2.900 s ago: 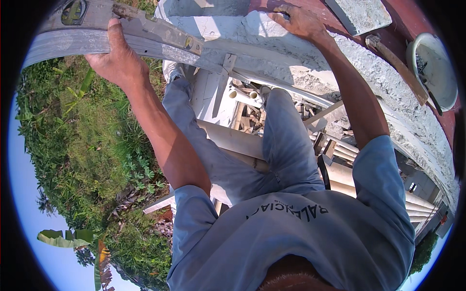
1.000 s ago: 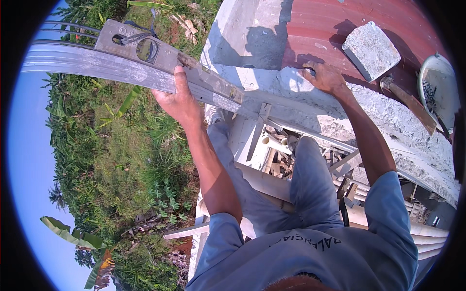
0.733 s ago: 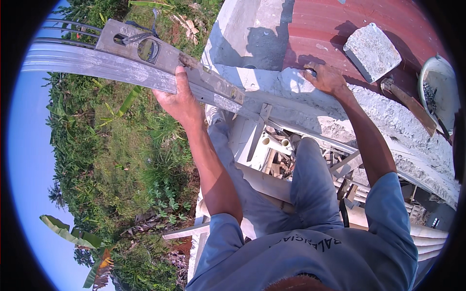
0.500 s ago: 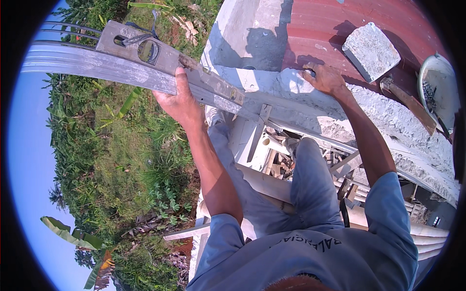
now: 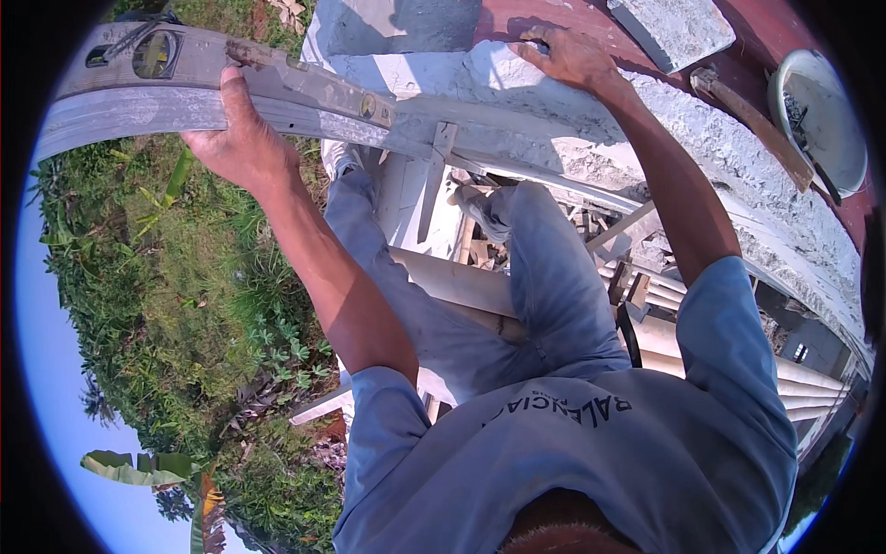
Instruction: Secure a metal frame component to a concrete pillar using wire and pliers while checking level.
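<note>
My left hand (image 5: 245, 143) is closed round a long aluminium bar (image 5: 138, 111) and a grey spirit level (image 5: 208, 63) lying along it, thumb over the level's face. Both reach from the left rim toward the rough concrete wall (image 5: 503, 88). The bar's right end meets a short wooden batten (image 5: 437, 175) beside the wall; whether they touch I cannot tell. A dark cord hangs at the level's left end. On top of the wall rests my right hand (image 5: 577, 60), fingers bent and apart, with nothing plainly held in it.
Beyond the wall are red roof sheets (image 5: 544, 14), a pale concrete block (image 5: 678, 32), a wooden strip (image 5: 752, 125) and a whitish basin (image 5: 835, 138). Below my legs lie planks, a pale beam (image 5: 452, 277) and rubble. Green slope (image 5: 194, 286) drops away at left.
The whole view has shifted, so the wall, bar and both hands appear farther up and left. My left hand keeps its hold on the bar and level; my right hand stays on the wall.
</note>
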Demonstrator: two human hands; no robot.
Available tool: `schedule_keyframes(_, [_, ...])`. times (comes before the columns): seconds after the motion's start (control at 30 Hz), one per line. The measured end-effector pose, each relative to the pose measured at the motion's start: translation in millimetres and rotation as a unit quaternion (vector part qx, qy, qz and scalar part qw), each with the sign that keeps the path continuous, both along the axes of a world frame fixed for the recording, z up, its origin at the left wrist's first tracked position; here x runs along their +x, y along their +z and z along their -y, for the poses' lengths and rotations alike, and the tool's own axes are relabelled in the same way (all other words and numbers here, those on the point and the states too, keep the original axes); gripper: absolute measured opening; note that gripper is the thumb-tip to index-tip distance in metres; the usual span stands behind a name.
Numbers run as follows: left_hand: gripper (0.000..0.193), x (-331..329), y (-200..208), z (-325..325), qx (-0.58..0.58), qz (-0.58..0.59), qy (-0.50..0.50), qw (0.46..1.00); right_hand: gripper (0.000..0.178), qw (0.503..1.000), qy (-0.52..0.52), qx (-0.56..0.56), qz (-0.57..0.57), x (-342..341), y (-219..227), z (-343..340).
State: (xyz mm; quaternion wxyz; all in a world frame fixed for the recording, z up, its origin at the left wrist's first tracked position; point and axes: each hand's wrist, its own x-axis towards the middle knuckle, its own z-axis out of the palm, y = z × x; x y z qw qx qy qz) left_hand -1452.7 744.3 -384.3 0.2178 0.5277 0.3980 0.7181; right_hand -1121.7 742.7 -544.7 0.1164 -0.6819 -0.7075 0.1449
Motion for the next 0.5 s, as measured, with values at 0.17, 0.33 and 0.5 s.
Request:
schedule_keyframes(0.17, [0.039,1.6,-1.2,2.3,0.012,0.013,-0.01,1.0,0.066,0.998,0.007,0.068,-0.002,0.4,-8.4,6.5])
schedule_keyframes(0.33, [0.04,2.4,-3.7,1.5,0.02,0.007,-0.015,1.0,0.028,0.968,0.14,0.101,-0.18,16.1,-18.3,-6.0])
schedule_keyframes(0.5, [0.041,2.2,-2.6,2.4,0.021,0.001,-0.012,1.0,0.027,0.962,0.152,0.151,-0.168,18.5,-30.7,-8.5])
